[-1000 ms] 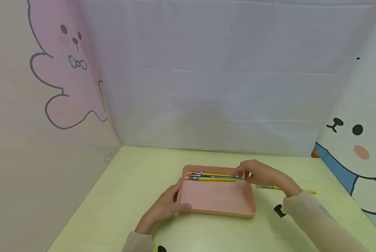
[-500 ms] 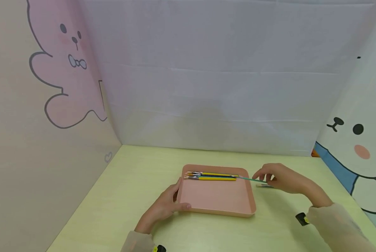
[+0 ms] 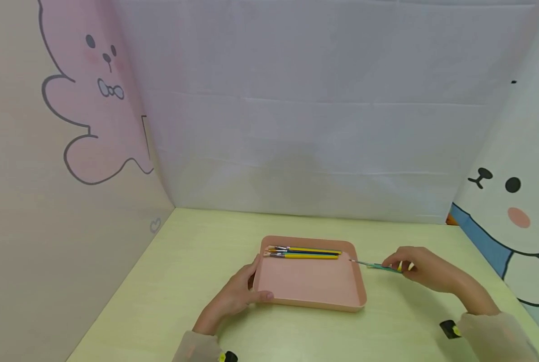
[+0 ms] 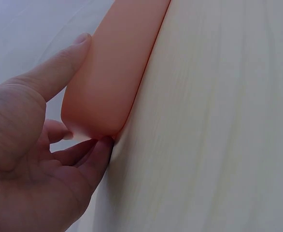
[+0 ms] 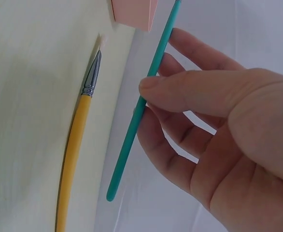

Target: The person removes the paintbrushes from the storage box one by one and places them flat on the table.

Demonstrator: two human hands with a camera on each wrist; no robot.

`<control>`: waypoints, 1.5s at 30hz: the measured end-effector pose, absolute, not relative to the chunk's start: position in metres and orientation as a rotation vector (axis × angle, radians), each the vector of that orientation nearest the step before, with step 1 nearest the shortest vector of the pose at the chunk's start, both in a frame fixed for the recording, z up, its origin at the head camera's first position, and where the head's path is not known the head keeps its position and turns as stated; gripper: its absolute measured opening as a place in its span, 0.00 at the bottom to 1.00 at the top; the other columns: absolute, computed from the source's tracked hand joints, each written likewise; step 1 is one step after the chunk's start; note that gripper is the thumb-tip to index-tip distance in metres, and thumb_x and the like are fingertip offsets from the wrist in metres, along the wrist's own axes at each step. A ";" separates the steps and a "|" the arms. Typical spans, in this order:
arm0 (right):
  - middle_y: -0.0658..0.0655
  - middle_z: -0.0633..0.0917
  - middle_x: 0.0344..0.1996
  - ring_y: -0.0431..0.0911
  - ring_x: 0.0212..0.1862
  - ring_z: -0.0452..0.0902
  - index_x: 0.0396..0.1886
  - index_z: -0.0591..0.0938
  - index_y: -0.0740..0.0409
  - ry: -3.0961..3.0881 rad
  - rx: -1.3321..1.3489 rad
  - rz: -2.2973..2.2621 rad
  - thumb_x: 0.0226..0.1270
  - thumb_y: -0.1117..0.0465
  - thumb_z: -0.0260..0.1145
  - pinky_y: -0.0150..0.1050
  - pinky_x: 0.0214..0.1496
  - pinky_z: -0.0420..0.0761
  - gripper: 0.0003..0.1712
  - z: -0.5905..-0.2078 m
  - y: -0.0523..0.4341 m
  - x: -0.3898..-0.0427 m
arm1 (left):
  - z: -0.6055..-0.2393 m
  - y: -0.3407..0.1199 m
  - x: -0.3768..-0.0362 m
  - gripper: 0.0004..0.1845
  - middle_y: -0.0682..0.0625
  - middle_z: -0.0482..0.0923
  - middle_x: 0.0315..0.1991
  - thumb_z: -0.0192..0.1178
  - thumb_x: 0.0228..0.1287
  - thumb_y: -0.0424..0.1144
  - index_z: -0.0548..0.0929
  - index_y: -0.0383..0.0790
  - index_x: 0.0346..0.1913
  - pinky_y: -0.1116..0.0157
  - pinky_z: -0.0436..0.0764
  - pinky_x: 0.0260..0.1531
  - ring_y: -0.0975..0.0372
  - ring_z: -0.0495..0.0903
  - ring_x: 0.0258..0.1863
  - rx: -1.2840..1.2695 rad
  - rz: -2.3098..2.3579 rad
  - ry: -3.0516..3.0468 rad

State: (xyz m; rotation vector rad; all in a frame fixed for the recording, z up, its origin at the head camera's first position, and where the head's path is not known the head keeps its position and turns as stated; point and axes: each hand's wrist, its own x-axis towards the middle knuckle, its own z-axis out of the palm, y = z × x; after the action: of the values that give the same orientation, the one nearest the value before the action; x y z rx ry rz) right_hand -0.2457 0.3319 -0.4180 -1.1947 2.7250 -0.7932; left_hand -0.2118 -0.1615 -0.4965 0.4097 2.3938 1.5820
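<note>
My left hand (image 3: 235,294) holds the near left corner of a pink tray (image 3: 310,284), thumb along its near side and the other fingers round the left. In the left wrist view those fingertips reach the tray's bottom edge. To the tray's right, my right hand (image 3: 427,271) pinches a thin teal paintbrush (image 5: 127,137) between thumb and fingers, its bristle end pointing at the tray's right rim. A yellow paintbrush (image 5: 73,140) with a silver ferrule lies on the table under that hand. Several paintbrushes (image 3: 312,257) lie side by side along the tray's far side.
The pale yellow table (image 3: 219,231) carries the tray. White sheeting (image 3: 305,125) stands behind it. Side panels with a cartoon bear (image 3: 106,115) and a white cartoon animal (image 3: 504,211) bound it left and right.
My right hand has drawn the teal paintbrush out of the tray to the right, over the yellow paintbrush on the table. My left hand stays at the tray corner.
</note>
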 end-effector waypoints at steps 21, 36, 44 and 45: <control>0.45 0.84 0.36 0.34 0.37 0.76 0.50 0.90 0.56 2.854 -0.994 -0.619 0.58 0.83 0.70 0.35 0.37 0.83 0.25 -0.441 0.361 -0.239 | -0.499 -0.161 -0.215 0.63 0.40 0.60 0.80 0.79 0.63 0.48 0.44 0.43 0.87 0.47 0.69 0.73 0.52 0.70 0.72 0.407 1.561 2.391; 0.41 0.81 0.33 0.33 0.35 0.77 0.45 0.90 0.54 2.988 -1.092 -0.483 0.52 0.86 0.71 0.35 0.34 0.81 0.27 -0.459 0.381 -0.244 | -0.497 -0.162 -0.213 0.62 0.39 0.60 0.80 0.78 0.63 0.48 0.44 0.42 0.87 0.47 0.68 0.74 0.52 0.70 0.72 0.417 1.566 2.385; 0.41 0.82 0.33 0.34 0.34 0.78 0.43 0.90 0.53 3.058 -1.150 -0.429 0.49 0.85 0.75 0.36 0.34 0.81 0.27 -0.468 0.387 -0.248 | -0.498 -0.162 -0.212 0.62 0.38 0.59 0.80 0.78 0.64 0.47 0.43 0.41 0.87 0.45 0.68 0.74 0.50 0.70 0.73 0.427 1.584 2.372; 0.41 0.82 0.33 0.34 0.34 0.78 0.43 0.90 0.53 3.064 -1.160 -0.430 0.49 0.85 0.76 0.36 0.34 0.81 0.27 -0.469 0.388 -0.249 | -0.498 -0.162 -0.213 0.62 0.38 0.59 0.81 0.78 0.64 0.48 0.43 0.41 0.87 0.45 0.68 0.74 0.50 0.69 0.73 0.425 1.581 2.375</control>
State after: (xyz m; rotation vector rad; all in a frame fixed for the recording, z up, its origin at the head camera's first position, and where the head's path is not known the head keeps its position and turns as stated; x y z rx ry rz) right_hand -0.2485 0.3880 -0.4692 -1.1605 3.0643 -0.4304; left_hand -0.2126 -0.1618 -0.4984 0.4252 2.3745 1.5807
